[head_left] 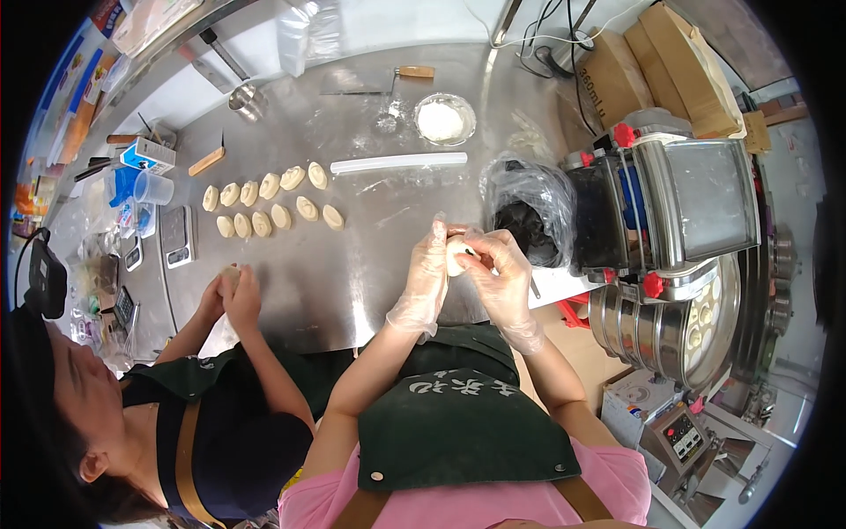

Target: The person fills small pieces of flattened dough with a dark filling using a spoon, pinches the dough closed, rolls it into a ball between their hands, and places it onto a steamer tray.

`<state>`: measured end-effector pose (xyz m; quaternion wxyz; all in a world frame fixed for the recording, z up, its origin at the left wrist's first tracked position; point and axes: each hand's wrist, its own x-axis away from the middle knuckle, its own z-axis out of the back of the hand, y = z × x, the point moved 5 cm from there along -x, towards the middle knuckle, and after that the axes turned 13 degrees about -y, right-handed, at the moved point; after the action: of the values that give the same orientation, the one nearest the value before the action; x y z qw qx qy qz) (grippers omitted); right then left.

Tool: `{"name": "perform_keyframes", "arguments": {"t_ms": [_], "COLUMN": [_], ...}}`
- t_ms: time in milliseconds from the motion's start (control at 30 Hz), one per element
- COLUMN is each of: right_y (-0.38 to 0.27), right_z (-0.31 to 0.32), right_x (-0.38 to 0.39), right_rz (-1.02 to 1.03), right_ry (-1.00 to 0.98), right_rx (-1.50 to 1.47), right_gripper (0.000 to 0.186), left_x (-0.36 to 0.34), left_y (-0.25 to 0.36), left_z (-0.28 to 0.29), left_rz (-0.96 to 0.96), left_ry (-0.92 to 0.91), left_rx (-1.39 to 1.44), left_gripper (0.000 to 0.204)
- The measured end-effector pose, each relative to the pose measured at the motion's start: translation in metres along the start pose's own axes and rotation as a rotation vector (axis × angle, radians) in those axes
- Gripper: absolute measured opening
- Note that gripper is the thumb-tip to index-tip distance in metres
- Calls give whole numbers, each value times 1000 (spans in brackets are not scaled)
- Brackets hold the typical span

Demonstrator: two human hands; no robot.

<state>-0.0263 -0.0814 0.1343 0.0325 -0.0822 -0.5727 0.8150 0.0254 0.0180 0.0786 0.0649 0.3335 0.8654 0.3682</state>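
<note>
Both my hands wear clear plastic gloves and meet above the front edge of the steel table. A small white dough piece (456,257) with a dark spot of filling showing lies between them. My left hand (426,278) cups it from the left, fingers up along its side. From the right, the thumb and fingers of my right hand (504,275) pinch its edge. Just beyond my right hand sits a clear plastic bag (559,198) around a black mass (522,222). Two rows of oval dough pieces (270,186) lie to the left on the table.
A white rod (398,162), a bowl of white powder (445,121) and a wooden-handled tool (414,72) lie farther back. At right stand a roller machine (656,207) and stacked metal steamers (627,322). At left, a co-worker's hands (238,295) hold a small piece near a scale (178,236).
</note>
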Motion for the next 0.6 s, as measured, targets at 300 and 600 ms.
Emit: {"name": "perform_keyframes", "arguments": {"t_ms": [300, 600], "right_y": [1, -30], "right_z": [12, 36], "right_x": [3, 17], "right_rz": [278, 591], "right_ry": [-96, -650], "right_rx": [186, 680], "right_gripper": [25, 42], "left_x": [-7, -14], "left_y": [-10, -25], "left_z": [12, -12], "left_rz": [265, 757], "left_ry": [-112, -345], "left_rx": [37, -61], "left_gripper": [55, 53]}}
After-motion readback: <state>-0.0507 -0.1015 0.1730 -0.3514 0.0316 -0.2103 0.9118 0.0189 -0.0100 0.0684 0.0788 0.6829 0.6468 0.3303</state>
